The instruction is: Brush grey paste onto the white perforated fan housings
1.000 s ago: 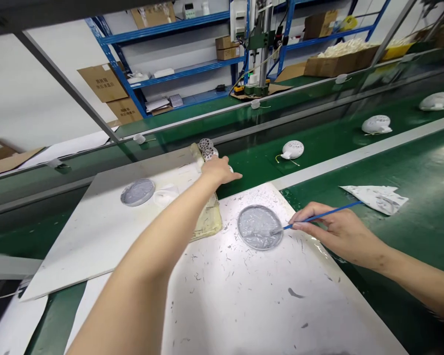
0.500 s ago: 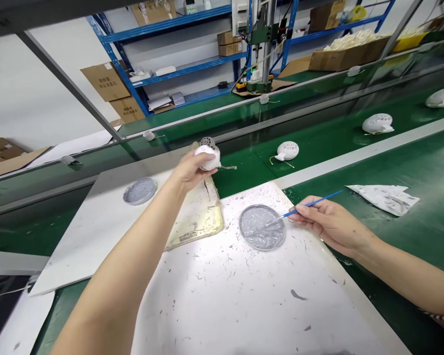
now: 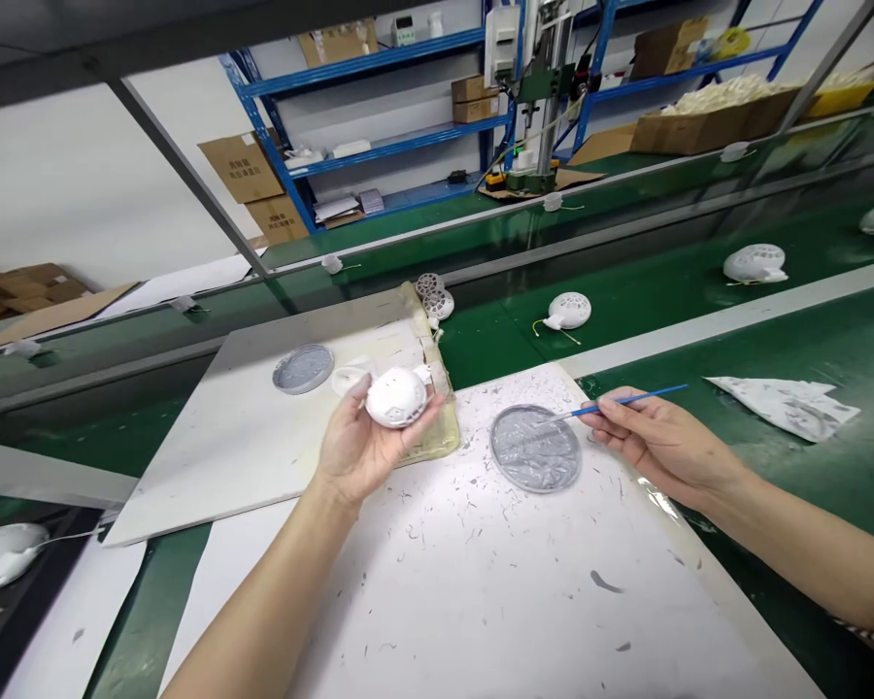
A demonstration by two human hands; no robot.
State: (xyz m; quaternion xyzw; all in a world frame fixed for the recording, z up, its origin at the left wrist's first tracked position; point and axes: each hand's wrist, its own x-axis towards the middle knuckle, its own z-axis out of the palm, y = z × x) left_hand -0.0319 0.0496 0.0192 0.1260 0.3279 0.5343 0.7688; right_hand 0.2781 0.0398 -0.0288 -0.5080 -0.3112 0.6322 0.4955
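Observation:
A rounded white plastic housing with cut-out holes (image 3: 397, 397) rests in my left hand (image 3: 362, 449), thumb on one side and fingers curled beneath it. My right hand (image 3: 652, 442) pinches a thin blue-handled paintbrush (image 3: 630, 399). The brush tip lies in the grey paste of a shallow round dish (image 3: 536, 449) on the white board (image 3: 473, 582). Behind my left hand, a second dish of grey paste (image 3: 303, 369) sits on another pale board (image 3: 240, 437). Two similar perforated housings (image 3: 437, 299) lie by that board's far right corner.
More white housings with short wires, one nearby (image 3: 568, 311) and one further right (image 3: 755, 263), lie on the green conveyor belt (image 3: 495, 340). A grey-smeared white sheet (image 3: 787, 403) is at right. Blue shelving (image 3: 400, 146) and a drill press (image 3: 543, 97) stand behind.
My left hand has come back from the far board corner, bringing a white housing nearer and turning palm up. My right hand keeps the brush in the dish. The view has shifted slightly.

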